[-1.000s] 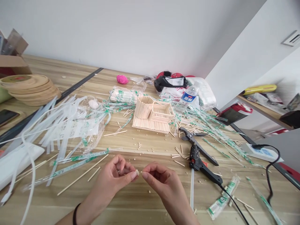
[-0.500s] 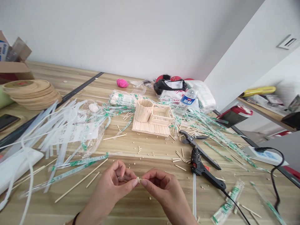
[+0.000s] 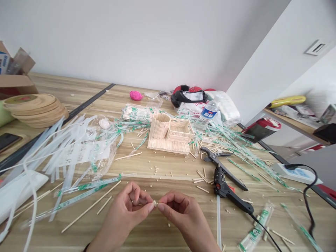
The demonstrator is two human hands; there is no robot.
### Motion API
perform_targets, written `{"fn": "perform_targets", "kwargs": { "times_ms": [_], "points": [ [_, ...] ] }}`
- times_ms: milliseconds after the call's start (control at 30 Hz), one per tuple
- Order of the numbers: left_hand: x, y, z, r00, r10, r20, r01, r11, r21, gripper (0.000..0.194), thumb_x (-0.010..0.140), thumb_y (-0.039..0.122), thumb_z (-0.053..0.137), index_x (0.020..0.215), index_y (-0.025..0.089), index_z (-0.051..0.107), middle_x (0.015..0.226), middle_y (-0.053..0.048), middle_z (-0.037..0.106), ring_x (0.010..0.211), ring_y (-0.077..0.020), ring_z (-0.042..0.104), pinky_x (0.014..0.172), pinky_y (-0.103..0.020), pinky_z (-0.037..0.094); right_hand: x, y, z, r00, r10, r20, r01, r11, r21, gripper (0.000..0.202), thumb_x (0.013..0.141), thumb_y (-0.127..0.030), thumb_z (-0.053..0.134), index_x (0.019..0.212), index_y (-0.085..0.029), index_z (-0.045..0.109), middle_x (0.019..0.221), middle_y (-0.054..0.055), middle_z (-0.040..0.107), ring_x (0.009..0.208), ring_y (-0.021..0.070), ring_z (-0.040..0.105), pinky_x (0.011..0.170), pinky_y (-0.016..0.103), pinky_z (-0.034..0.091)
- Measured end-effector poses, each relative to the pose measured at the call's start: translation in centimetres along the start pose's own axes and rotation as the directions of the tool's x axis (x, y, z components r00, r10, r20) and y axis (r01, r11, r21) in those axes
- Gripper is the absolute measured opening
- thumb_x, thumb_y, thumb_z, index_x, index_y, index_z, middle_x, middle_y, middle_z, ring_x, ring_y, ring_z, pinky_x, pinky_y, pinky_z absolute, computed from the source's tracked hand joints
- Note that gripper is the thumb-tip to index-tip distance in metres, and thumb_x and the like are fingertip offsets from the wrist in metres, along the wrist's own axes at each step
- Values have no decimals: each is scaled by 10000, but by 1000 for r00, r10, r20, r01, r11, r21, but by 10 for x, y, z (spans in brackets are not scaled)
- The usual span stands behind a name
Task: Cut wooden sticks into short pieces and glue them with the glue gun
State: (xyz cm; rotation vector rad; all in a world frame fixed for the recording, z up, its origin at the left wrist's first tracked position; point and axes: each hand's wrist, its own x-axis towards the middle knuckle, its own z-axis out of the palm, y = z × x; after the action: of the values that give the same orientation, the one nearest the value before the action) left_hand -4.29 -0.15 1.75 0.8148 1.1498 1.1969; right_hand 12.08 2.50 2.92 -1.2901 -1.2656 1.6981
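Observation:
My left hand (image 3: 128, 206) pinches a tiny cluster of pale wooden bits (image 3: 154, 203) between thumb and forefinger, and a ring shows on one finger. My right hand (image 3: 180, 210) meets it from the other side, its thumb and forefinger closed on the same cluster. The exact shape of the bits is too small to make out. Beyond the hands stands a model made of wooden sticks (image 3: 168, 145), with a round upright part and a railed box on a flat base. Small cut stick pieces (image 3: 156, 169) lie scattered between the hands and the model.
To the right lie a black glue gun (image 3: 220, 185) with its cord and a pair of pruning shears (image 3: 223, 166). Clear glue sticks (image 3: 70, 154) and plastic wrappers are heaped at left. A water bottle (image 3: 207, 113), pink yarn (image 3: 135, 95) and a power strip (image 3: 296, 173) sit farther out.
Both hands stay almost in place, fingertips still together on the small bits. The view has shifted very slightly; the model and tools have not moved on the table.

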Motion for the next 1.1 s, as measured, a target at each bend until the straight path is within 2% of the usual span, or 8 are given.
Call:
{"fn": "perform_targets", "kwargs": {
  "times_ms": [300, 633, 700, 767, 867, 933, 1000, 1100],
  "points": [
    [0, -1, 0, 1000, 2, 1, -2, 1000, 8, 386, 720, 121, 716, 633, 235, 357, 660, 69, 667, 683, -114, 643, 690, -223, 511, 3, 13, -1, 999, -24, -23, 23, 1000, -21, 263, 664, -423, 766, 664, -167, 705, 601, -7, 611, 575, 114, 468, 540, 225, 357],
    [1, -3, -1, 999, 21, -42, -18, 997, 73, 399, 680, 174, 754, 633, 241, 363, 655, 45, 670, 655, -141, 634, 651, -246, 516, 2, 6, -3, 998, -66, -24, 66, 997, -29, 264, 666, -440, 756, 684, -176, 756, 599, 11, 656, 546, 119, 504, 512, 230, 382],
    [1, -4, -1, 996, 19, -85, -13, 997, 71, 405, 670, 207, 768, 630, 240, 366, 667, 32, 683, 670, -153, 654, 656, -254, 521, 3, 2, -18, 987, -144, -71, 135, 983, -123, 269, 702, -453, 715, 742, -194, 777, 649, 25, 690, 573, 137, 548, 528, 240, 419],
    [1, -5, -1, 992, 19, -126, -11, 998, 60, 418, 648, 243, 786, 622, 238, 368, 662, 22, 686, 677, -171, 678, 652, -267, 532, 6, -3, -43, 953, -247, -174, 180, 927, -328, 287, 755, -451, 651, 816, -200, 778, 704, 40, 710, 618, 158, 585, 558, 259, 457],
    [2, -8, -2, 989, 28, -144, -23, 999, 36, 441, 607, 286, 814, 615, 236, 376, 644, 16, 684, 664, -190, 694, 629, -277, 542, 11, -11, -83, 883, -356, -304, 130, 810, -572, 295, 815, -388, 564, 913, -184, 754, 782, 69, 724, 670, 189, 609, 606, 302, 478],
    [3, -11, -2, 990, 31, -138, -27, 999, 28, 458, 589, 301, 829, 612, 234, 377, 637, 14, 686, 649, -186, 690, 615, -275, 539, 17, -14, -99, 878, -368, -308, 96, 763, -639, 256, 815, -317, 556, 908, -179, 750, 831, 82, 738, 706, 205, 626, 653, 325, 483],
    [4, -15, -3, 991, 26, -134, -23, 999, 24, 470, 577, 314, 842, 609, 230, 380, 641, 12, 689, 644, -182, 686, 617, -279, 538, 26, -15, -101, 899, -359, -252, 86, 707, -702, 207, 792, -247, 574, 866, -188, 758, 853, 77, 752, 743, 215, 653, 701, 329, 490],
    [6, -20, -5, 990, 22, -141, -19, 1000, 25, 477, 564, 338, 851, 608, 227, 390, 651, 15, 687, 646, -181, 683, 626, -291, 542, 43, -15, -85, 929, -334, -158, 93, 625, -775, 196, 771, -158, 587, 851, -181, 764, 872, 79, 768, 807, 226, 686, 748, 313, 491]
  ]
}}
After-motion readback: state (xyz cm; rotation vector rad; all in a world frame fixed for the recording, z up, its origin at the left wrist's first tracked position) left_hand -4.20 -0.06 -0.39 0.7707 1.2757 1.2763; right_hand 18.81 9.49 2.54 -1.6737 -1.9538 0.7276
